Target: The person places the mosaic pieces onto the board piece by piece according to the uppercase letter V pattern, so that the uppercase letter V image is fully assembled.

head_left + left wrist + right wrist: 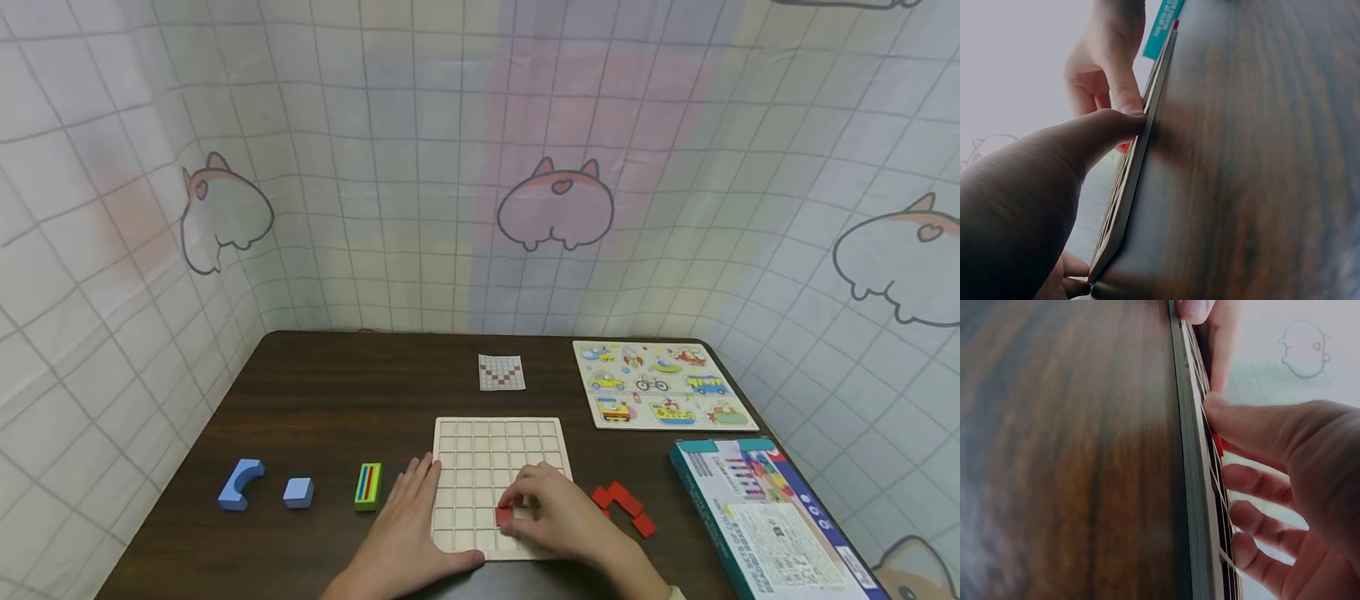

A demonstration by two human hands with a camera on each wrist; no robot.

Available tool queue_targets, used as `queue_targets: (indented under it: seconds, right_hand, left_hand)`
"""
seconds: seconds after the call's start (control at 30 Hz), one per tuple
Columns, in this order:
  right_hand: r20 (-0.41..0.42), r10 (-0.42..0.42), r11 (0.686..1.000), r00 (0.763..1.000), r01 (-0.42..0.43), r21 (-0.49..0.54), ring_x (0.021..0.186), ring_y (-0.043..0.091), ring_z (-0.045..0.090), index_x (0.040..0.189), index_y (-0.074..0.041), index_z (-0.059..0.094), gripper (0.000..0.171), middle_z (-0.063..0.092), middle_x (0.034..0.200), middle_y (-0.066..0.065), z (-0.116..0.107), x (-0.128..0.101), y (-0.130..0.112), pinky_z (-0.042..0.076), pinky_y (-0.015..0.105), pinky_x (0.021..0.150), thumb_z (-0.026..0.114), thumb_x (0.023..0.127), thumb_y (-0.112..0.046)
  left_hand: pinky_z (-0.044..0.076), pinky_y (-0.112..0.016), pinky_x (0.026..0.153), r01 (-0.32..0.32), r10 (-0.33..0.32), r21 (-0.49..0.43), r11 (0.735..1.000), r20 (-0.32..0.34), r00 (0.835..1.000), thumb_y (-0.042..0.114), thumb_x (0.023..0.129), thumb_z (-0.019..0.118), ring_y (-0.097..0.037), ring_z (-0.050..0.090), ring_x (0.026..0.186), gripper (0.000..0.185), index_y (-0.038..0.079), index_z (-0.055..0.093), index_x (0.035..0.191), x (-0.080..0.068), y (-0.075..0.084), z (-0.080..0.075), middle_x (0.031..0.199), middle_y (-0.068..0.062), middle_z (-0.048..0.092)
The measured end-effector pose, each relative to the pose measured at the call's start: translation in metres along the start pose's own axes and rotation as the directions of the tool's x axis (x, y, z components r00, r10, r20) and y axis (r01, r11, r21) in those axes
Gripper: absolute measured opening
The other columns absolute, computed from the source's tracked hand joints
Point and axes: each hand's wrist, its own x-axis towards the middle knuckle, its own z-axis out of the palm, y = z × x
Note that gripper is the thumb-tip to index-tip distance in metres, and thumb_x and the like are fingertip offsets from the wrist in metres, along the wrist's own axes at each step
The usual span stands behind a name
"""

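Note:
A pale wooden grid board (461, 475) lies on the dark table in front of me. My right hand (558, 512) is over its lower middle, thumb and fingertips pinching a red square tile (503, 517) at one of the cells. In the right wrist view a sliver of that red tile (1218, 445) shows beside the thumb. My left hand (408, 525) rests along the board's left edge, its fingers straight and the thumb on the near edge. Several loose red tiles (626, 498) lie on the table right of the board, partly hidden by my right hand.
A small pattern card (502, 372) lies beyond the board. At the back right is a vehicle picture puzzle (660, 385), with a flat box (772, 517) nearer me. Left stand a blue arch block (238, 485), a blue cube (298, 492) and a green block with coloured stripes (367, 487).

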Motion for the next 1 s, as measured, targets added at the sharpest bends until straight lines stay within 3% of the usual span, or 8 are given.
queue_targets:
  seconds: [0.13, 0.43, 1.0]
  right_hand:
    - [0.012, 0.005, 1.0, 1.0, -0.005, 0.029, 0.106, 0.006, 0.06, 0.11, -0.032, 0.082, 0.02, 0.071, 0.105, -0.019, 0.0, -0.004, 0.003, 0.055, 0.032, 0.095, 0.092, 0.093, -0.035]
    - [-0.02, 0.034, 0.992, 0.999, -0.032, 0.123, 0.1, 0.009, 0.062, 0.115, -0.029, 0.081, 0.022, 0.073, 0.106, -0.014, -0.002, -0.008, 0.014, 0.055, 0.029, 0.088, 0.09, 0.096, -0.036]
    - [-0.113, 0.061, 0.985, 0.992, -0.042, 0.165, 0.1, 0.016, 0.066, 0.114, -0.026, 0.081, 0.019, 0.076, 0.109, -0.01, -0.023, -0.014, 0.023, 0.059, 0.031, 0.085, 0.088, 0.098, -0.032]
  left_hand:
    - [0.025, -0.066, 0.138, 0.0, 0.0, -0.011, 1.0, 0.008, 1.0, 0.1, 0.065, 0.077, -0.042, 0.021, 0.173, 0.15, 0.008, 0.032, 0.175, 0.0, -0.001, 0.002, 0.184, -0.015, 0.028]
    - [0.024, -0.065, 0.138, -0.022, 0.022, -0.022, 1.0, 0.003, 1.0, 0.096, 0.067, 0.078, -0.041, 0.021, 0.173, 0.147, 0.007, 0.032, 0.175, -0.002, -0.004, 0.005, 0.184, -0.016, 0.028]
    - [0.024, -0.065, 0.138, -0.006, 0.006, -0.018, 1.0, 0.013, 1.0, 0.098, 0.067, 0.077, -0.04, 0.021, 0.173, 0.148, 0.008, 0.03, 0.176, 0.0, -0.002, 0.002, 0.186, -0.013, 0.025]
